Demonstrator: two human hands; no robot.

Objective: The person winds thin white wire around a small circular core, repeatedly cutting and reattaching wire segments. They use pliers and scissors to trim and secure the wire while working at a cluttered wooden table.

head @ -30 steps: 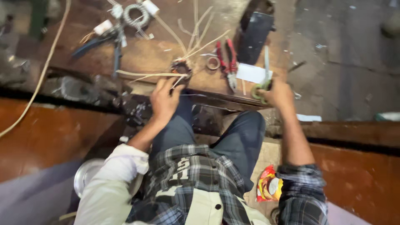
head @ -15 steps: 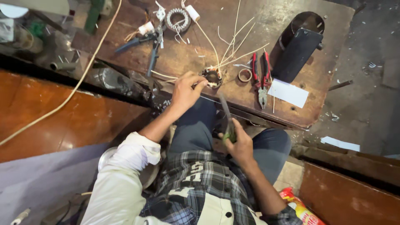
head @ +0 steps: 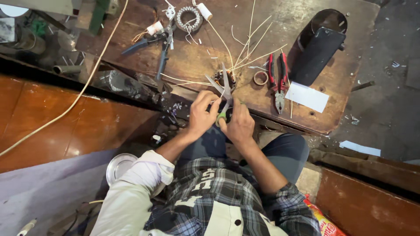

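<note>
My right hand [head: 238, 124] grips green-handled scissors [head: 224, 89], whose blades are spread and point away from me over the edge of the worn wooden workbench [head: 218, 48]. My left hand [head: 202, 114] is close against the right one, fingers pinching something small and pale near the scissor blades; what it pinches is too small to tell. Just beyond the blades sits a small wound coil [head: 225, 78] with thin pale sleeves fanning out from it.
Red-handled pliers [head: 278, 81], a tape ring [head: 260, 78] and a white card [head: 307, 97] lie right of the coil. Blue-handled pliers [head: 153, 43], another coil [head: 189, 17] and a black housing [head: 317, 46] sit farther back. A cream cable [head: 78, 96] runs at left.
My right hand has come up from my lap with the scissors to the bench edge and the blades have opened. My left hand has drawn back from the coil to meet it.
</note>
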